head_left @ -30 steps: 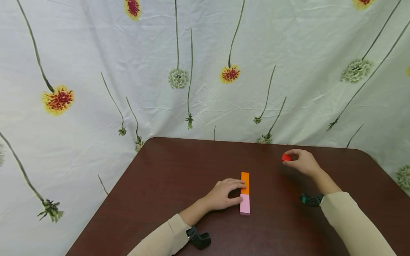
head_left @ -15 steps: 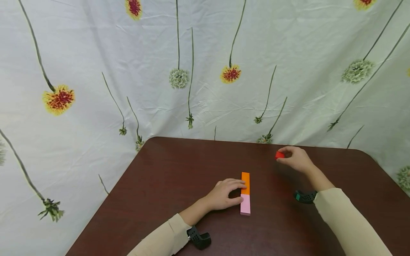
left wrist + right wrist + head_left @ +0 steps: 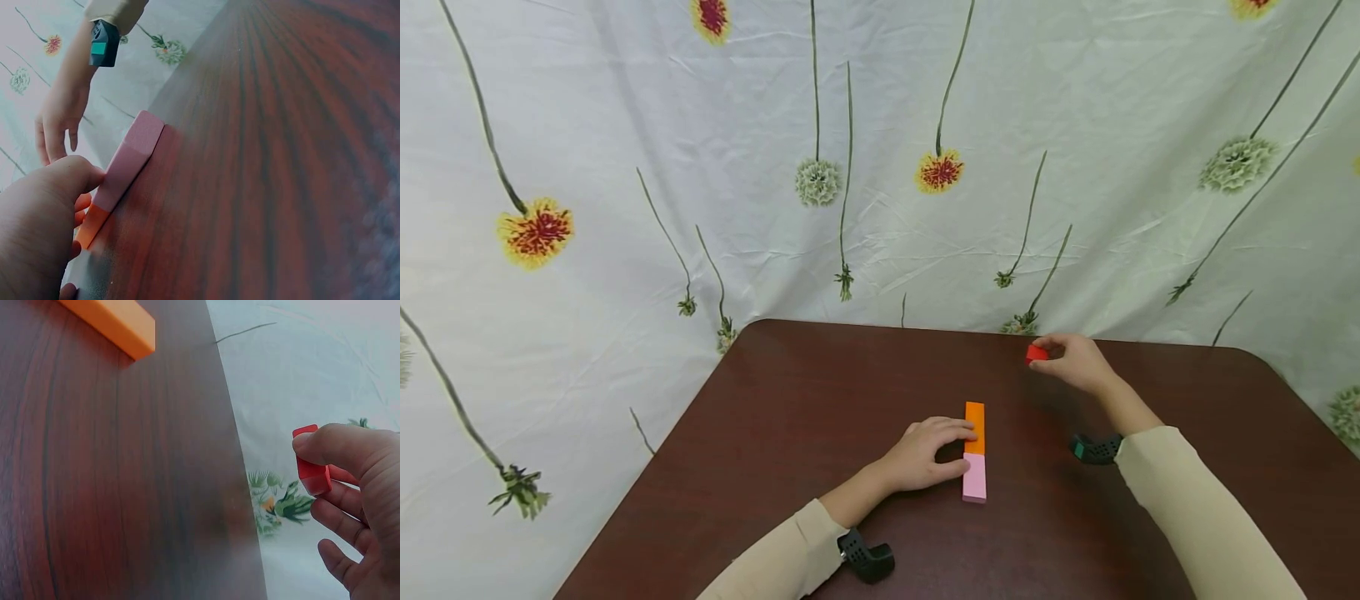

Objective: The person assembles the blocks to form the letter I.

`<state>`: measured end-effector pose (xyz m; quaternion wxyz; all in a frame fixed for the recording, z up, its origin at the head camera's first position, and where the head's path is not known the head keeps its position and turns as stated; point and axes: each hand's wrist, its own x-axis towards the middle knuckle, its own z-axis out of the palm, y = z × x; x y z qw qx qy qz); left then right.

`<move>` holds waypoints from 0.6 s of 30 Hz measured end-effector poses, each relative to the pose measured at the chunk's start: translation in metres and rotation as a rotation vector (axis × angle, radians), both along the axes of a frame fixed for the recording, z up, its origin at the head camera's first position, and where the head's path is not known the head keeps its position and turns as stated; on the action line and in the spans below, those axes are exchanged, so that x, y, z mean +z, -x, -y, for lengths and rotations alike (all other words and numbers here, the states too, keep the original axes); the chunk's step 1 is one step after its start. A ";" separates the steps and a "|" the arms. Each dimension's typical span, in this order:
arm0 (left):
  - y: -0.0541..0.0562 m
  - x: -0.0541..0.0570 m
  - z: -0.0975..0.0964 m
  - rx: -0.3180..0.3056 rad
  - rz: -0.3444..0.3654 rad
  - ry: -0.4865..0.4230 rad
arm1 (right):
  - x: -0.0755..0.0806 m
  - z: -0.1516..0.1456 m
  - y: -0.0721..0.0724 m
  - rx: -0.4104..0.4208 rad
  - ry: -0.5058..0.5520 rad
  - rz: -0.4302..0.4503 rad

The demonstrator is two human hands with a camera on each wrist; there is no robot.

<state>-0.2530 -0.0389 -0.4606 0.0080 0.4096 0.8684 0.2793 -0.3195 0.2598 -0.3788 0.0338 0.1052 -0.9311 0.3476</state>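
On the table, an orange block (image 3: 974,417) and a pink block (image 3: 973,483) lie end to end in a straight line. My left hand (image 3: 921,457) rests against them from the left: its fingertips lie on the orange block and its thumb touches the pink one. In the left wrist view the thumb meets the long side of the pink block (image 3: 131,156). A small red block (image 3: 1037,354) is pinched between thumb and fingers of my right hand (image 3: 1075,362), over the far part of the table. The right wrist view shows the red block (image 3: 311,465) raised.
The dark wood-grain table (image 3: 820,367) has rounded far corners. Behind it hangs a pale cloth (image 3: 737,125) printed with flowers. Dark bands sit on both wrists, below light sleeves.
My right hand has carried the red block leftward and slightly farther away, toward the far table edge. The left hand and the two blocks have stayed in place.
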 end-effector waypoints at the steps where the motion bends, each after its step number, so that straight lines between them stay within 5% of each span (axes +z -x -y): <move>1: 0.000 0.000 0.000 0.000 0.001 0.000 | 0.001 0.002 0.000 0.003 0.004 0.002; 18: -0.001 0.002 0.001 -0.004 0.007 0.006 | 0.001 0.031 0.008 0.050 0.006 0.004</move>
